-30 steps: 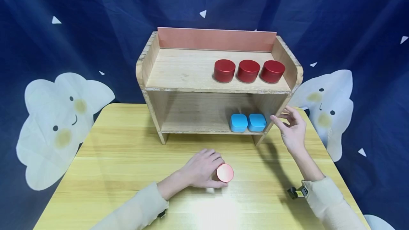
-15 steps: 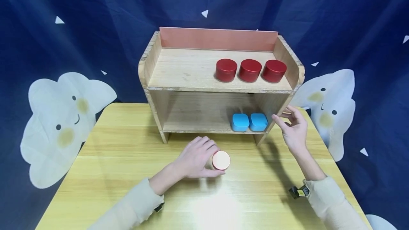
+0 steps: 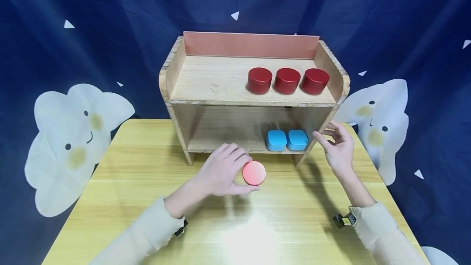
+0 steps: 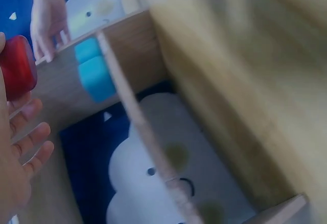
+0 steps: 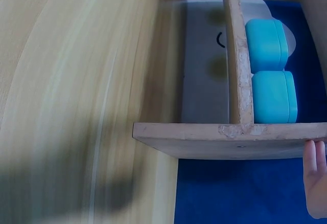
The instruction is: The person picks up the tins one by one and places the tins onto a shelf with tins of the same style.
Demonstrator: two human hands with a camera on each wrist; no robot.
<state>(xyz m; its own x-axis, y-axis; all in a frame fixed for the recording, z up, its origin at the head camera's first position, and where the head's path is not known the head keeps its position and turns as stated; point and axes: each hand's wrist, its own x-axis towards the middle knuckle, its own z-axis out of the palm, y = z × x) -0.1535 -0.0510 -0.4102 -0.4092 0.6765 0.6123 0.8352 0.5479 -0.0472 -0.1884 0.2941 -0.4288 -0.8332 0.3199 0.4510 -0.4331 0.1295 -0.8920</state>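
Tin (image 3: 254, 173) body behind L hand (image 3: 220, 173)

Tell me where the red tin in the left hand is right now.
In the head view the red round tin is gripped by the left hand, above the yellow table, just in front of the wooden shelf, left of the two blue tins.

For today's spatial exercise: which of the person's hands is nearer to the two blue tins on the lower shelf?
Right. The right hand sits just beside the blue tins, at the shelf's side panel; the left hand is farther, gripping a red tin.
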